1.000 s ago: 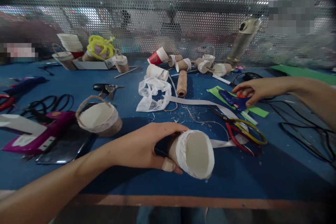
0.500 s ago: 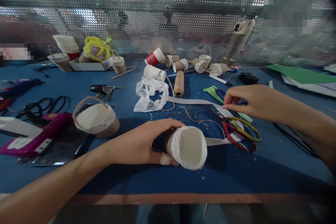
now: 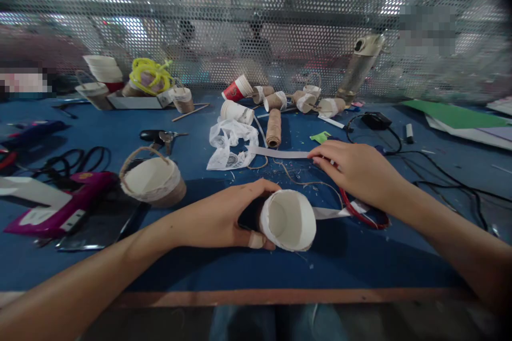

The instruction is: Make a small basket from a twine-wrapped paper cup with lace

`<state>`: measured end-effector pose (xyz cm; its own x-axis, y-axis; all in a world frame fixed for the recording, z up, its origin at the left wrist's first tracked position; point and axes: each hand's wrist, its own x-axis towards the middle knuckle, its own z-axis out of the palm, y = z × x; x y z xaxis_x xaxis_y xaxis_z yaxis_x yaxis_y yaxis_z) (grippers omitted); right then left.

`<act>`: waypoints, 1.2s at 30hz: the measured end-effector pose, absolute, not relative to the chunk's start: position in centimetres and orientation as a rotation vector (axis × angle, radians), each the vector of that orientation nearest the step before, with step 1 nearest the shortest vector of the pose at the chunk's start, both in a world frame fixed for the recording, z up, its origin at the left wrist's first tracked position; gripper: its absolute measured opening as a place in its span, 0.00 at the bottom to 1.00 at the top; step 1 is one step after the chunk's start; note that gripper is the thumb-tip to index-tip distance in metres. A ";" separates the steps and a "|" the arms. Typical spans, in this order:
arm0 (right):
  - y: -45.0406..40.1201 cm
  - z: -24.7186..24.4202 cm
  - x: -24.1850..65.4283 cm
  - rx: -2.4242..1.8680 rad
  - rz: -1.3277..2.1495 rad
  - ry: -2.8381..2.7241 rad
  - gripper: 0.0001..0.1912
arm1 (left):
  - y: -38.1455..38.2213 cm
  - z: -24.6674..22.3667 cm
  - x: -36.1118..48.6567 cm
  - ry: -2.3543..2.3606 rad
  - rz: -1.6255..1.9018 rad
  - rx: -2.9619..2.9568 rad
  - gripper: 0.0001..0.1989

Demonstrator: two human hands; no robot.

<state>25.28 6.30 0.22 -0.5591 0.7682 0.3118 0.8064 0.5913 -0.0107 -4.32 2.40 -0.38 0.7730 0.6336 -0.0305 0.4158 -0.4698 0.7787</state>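
My left hand [image 3: 240, 218] is wrapped around a paper cup [image 3: 290, 221] with white lace at its rim. The cup leans over, its open mouth facing me; the hand hides much of its side. My right hand [image 3: 348, 170] pinches a flat white ribbon [image 3: 286, 154] to the right of the cup. The ribbon runs left to a heap of white lace [image 3: 232, 141]. Beneath the right hand lie scissors, mostly hidden, with a red handle loop [image 3: 362, 214] showing. Another white strip [image 3: 331, 213] extends from behind the cup toward them.
On the left stand a small basket-like cup [image 3: 154, 181] with a twine handle and a purple glue gun [image 3: 76, 205]. A twine spool [image 3: 273, 129], keys [image 3: 166, 138] and several wrapped cups lie farther back. A bottle [image 3: 360, 72] stands by the perforated metal panel [image 3: 216, 26].
My right hand has moved left along the ribbon and now covers most of the scissors. My left hand keeps the cup in nearly the same place.
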 end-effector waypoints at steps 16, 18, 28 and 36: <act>10.3 -1.1 15.7 -0.761 -0.292 -2.890 0.12 | 2.2 -0.1 -4.3 0.699 0.338 2.212 0.32; 10.2 -0.7 16.0 -0.778 -0.232 -2.862 0.09 | 2.3 -0.3 -4.3 0.687 0.353 2.217 0.32; 7.7 2.5 22.1 -0.946 0.501 -2.326 0.05 | 2.3 -0.8 -4.4 0.734 0.385 2.248 0.32; 7.8 2.2 22.5 -1.022 0.505 -1.952 0.05 | 2.7 -0.9 -4.0 0.772 0.369 2.244 0.35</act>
